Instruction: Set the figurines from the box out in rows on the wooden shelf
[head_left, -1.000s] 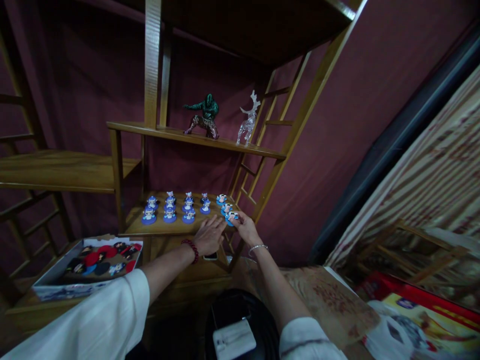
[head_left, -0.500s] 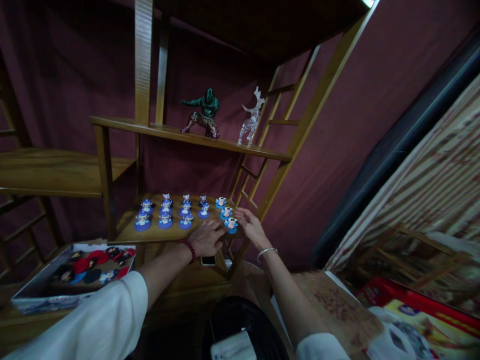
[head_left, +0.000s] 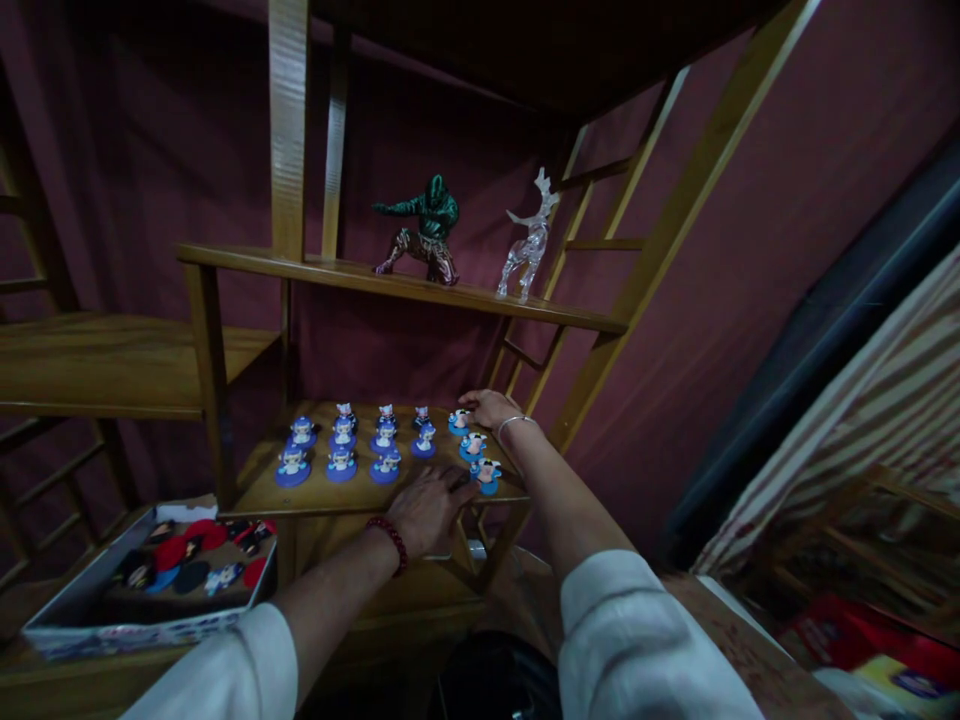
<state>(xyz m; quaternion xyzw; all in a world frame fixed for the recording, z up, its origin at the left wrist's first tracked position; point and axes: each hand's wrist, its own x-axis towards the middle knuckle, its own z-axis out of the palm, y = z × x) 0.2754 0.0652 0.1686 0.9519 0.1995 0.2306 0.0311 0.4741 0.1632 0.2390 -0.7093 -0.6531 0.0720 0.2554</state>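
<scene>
Right hand [head_left: 491, 409] at the rear blue-based figurine [head_left: 460, 422]

Its fingertips are close against the figurine; whether they grip, I cannot tell. The left hand [head_left: 429, 510] lies loose, fingers extended, beside the front blue-based figurine [head_left: 486, 474]. Both figurines stand on the lower shelf [head_left: 319, 497], toward its right end. They look light, stiff, perhaps slippery; the base seems the surest hold. Compared with half a second ago, the right hand reaches farther back.

A dark maroon wall [head_left: 720, 330] stands behind a tiered yellow-brown wooden shelf unit [head_left: 337, 274] with an open lattice side panel [head_left: 604, 244]. At the right, a cream cloth with reddish stripes [head_left: 862, 450] hangs beside a slanting dark blue-grey band [head_left: 787, 385]. The light is dim.
</scene>
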